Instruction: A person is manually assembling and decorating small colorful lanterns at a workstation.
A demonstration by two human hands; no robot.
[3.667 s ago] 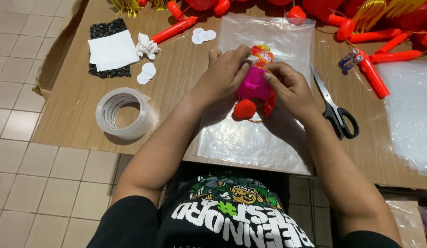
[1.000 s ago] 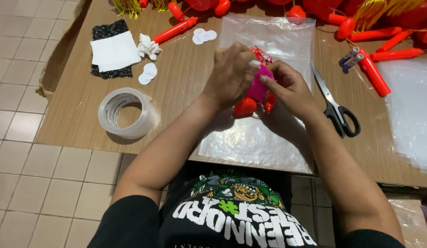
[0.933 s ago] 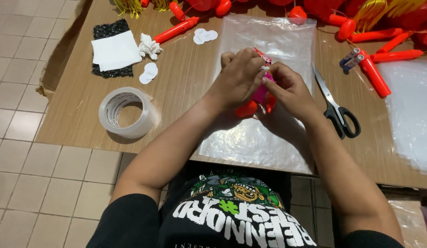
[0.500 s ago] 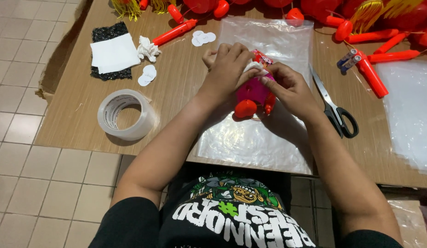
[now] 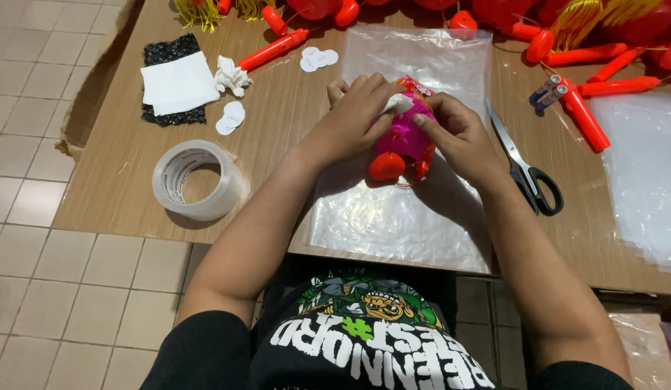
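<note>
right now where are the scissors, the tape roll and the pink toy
scissors (image 5: 525, 170), head view, pivot where the blades meet the black handles
tape roll (image 5: 228, 189), head view, outer wall
pink toy (image 5: 402, 135), head view, body between both hands

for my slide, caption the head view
Both hands hold a pink plastic toy over a clear plastic bag.

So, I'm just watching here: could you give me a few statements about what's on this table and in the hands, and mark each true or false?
1. Both hands, left hand and right hand, are on the pink toy. True.
2. The scissors lie to the left of the tape roll. False: they lie far to its right, beside the right hand.
3. The toy is held above a clear plastic bag. True.
4. The tape roll is stacked on the white paper sheet. False: it sits apart on the bare table.
5. The scissors have black handles. True.
</note>
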